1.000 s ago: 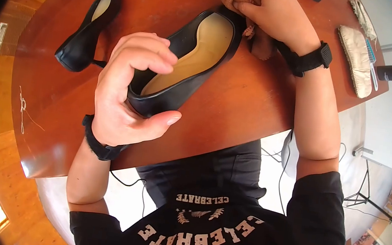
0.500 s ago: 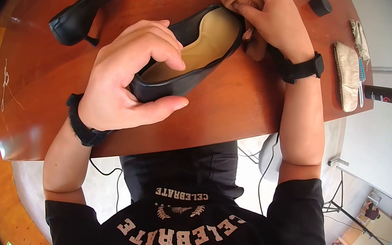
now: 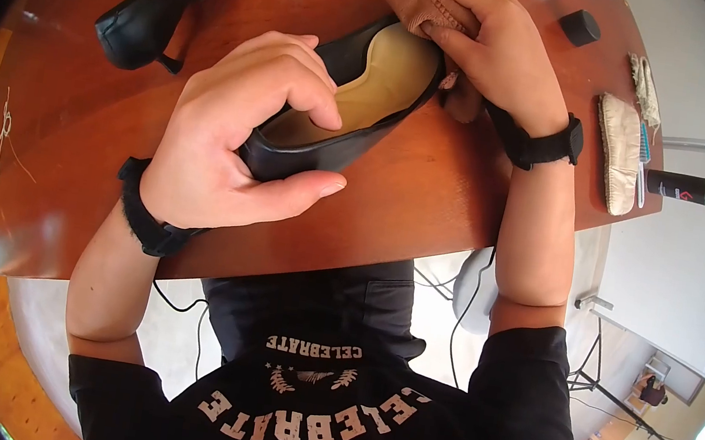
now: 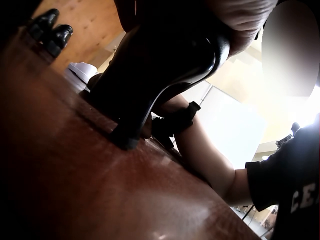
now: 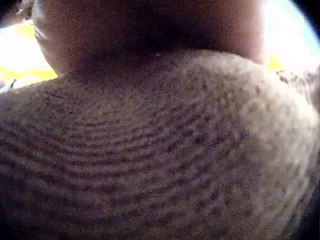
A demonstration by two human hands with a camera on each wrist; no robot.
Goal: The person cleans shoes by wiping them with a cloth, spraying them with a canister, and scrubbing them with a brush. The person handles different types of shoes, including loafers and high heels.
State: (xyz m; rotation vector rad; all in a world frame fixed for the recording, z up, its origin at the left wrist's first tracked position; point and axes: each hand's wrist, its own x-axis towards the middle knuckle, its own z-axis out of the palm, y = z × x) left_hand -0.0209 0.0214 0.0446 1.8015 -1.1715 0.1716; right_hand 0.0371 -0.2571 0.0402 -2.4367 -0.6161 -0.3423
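A black high-heeled shoe with a beige insole lies in the middle of the head view. Around its heel end curls my left hand, fingers over the rim, thumb on the near side. Its dark heel reaches down to the table in the left wrist view. My right hand holds a bunched brown cloth against the toe end. That cloth fills most of the right wrist view, and the fingertips beneath it are hidden.
The second black shoe lies at the upper left of the wooden table. To the right are a small black object, a beige pad, a blue-bristled brush and a black spray can. Thin string lies far left.
The head view has shifted, so the table items sit elsewhere in it. My left hand keeps its grip on the shoe; the cloth in my right hand has shifted slightly at the toe.
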